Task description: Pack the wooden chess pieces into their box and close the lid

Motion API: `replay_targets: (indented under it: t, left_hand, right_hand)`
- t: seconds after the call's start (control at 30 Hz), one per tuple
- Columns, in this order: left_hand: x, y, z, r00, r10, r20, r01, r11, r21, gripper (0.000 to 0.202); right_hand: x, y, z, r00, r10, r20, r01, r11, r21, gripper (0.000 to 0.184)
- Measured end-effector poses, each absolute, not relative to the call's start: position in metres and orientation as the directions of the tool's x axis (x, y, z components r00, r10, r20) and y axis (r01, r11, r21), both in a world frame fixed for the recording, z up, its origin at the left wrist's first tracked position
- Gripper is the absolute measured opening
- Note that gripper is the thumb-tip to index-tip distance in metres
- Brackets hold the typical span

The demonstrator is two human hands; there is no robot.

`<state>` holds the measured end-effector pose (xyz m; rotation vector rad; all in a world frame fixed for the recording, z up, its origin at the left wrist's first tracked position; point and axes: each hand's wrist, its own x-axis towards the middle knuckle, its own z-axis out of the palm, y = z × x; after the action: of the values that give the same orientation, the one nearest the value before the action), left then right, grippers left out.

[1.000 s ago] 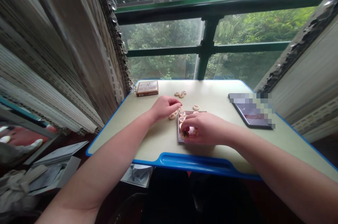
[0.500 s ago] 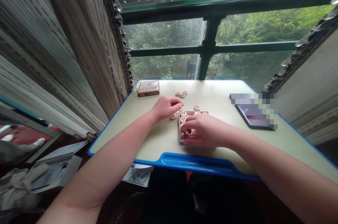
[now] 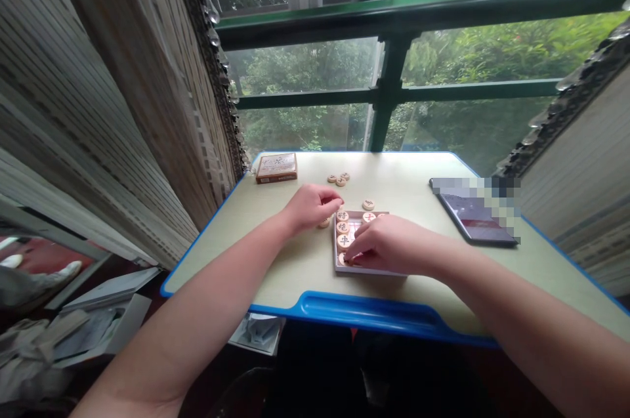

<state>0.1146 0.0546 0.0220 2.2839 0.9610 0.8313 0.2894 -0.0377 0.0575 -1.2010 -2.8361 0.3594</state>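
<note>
A shallow white box lies on the table in front of me, with round wooden xiangqi pieces inside. Down its left side runs a column of black-lettered pieces, among them one xiangqi piece. My right hand reaches over the box from the right, its fingertips closed on a xiangqi piece at the near left corner. The palm hides much of the box's inside. By the far left corner, my left hand is pinched on a xiangqi piece, mostly covered by the fingers. A loose xiangqi piece lies below that hand.
Three loose pieces lie farther back, and a single piece sits just beyond the box. A brown printed box rests at the back left. On the right is a phone-like dark device. A blue tray edge borders the near side.
My right hand has shifted slightly down with its piece, into the box's near left corner, uncovering a black-lettered piece above it. My left hand has barely moved.
</note>
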Motion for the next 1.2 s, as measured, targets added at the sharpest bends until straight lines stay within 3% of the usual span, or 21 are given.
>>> replay_targets:
  t: [0.37, 0.7, 1.2]
  left_hand:
    - [0.116, 0.054, 0.021, 0.603, 0.729, 0.324, 0.45, -0.646, 0.617, 0.025]
    - [0.116, 0.052, 0.022, 0.625, 0.712, 0.32, 0.447, -0.662, 0.601, 0.023]
    - [0.114, 0.047, 0.029, 0.642, 0.689, 0.335, 0.465, -0.698, 0.545, 0.022]
  right_hand:
    - [0.29, -0.034, 0.052, -0.698, 0.716, -0.012, 0.697, 0.676, -0.238, 0.019]
    - [0.291, -0.031, 0.047, -0.763, 0.639, 0.097, 0.601, 0.757, -0.257, 0.018]
    - [0.299, -0.027, 0.052, -0.773, 0.619, 0.138, 0.536, 0.754, -0.381, 0.016]
